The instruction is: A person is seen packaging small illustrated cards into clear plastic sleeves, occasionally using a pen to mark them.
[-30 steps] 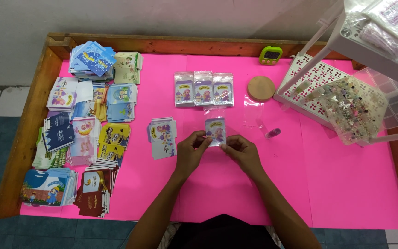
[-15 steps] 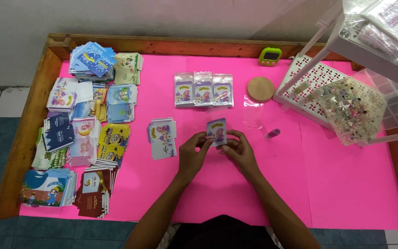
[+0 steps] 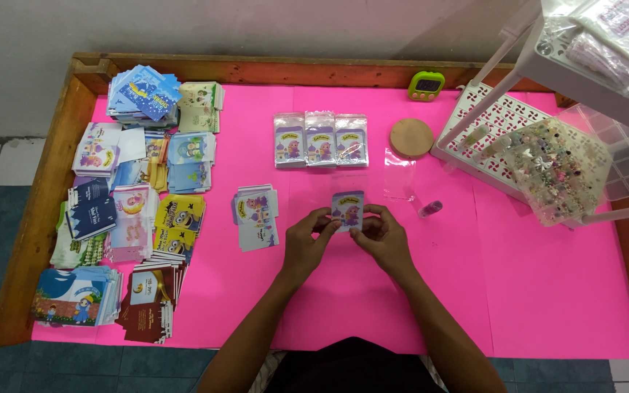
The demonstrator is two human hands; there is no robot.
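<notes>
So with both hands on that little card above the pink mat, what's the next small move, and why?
Probably slide the small card, pinched between left hand and right hand, into the empty clear sleeve just beyond: three bagged cards already lie in a row there, and this one is bare.

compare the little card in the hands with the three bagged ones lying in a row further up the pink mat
The held card is bare and pinched upright between the left hand and right hand; the three bagged cards lie flat, untouched, on the pink mat. The held card is single; the bagged cards sit side by side in glossy clear sleeves. They share a purple cartoon design and similar size.
</notes>
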